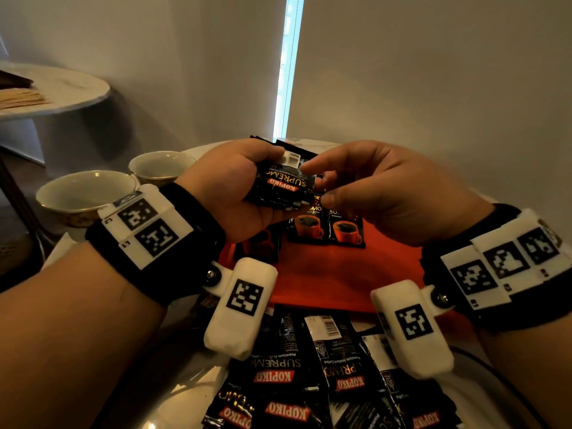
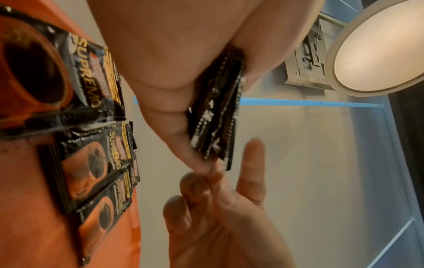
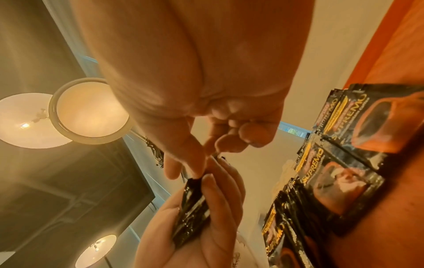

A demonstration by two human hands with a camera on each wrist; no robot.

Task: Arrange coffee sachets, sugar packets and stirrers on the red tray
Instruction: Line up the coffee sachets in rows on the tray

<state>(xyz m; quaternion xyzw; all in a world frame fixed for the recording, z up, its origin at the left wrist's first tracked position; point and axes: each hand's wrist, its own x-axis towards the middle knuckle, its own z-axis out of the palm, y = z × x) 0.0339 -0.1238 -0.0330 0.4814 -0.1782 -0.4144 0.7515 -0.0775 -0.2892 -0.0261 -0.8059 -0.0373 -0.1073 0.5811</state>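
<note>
2 hands up over the red tray. Left hand grips a small stack of coffee sachets, thumb and fingers curled round it. Right hand pinches the stack's edge, thumb and fingertips. More sachets lie face-up on the tray's far side; loose pile near the body. 2 cups left.

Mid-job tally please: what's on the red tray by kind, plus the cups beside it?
Coffee sachets face-up on red tray: 3 (possibly stacks)
Sugar packets: 0 seen
Stirrers: 0 seen
Cups: 2
Total: 5
</note>
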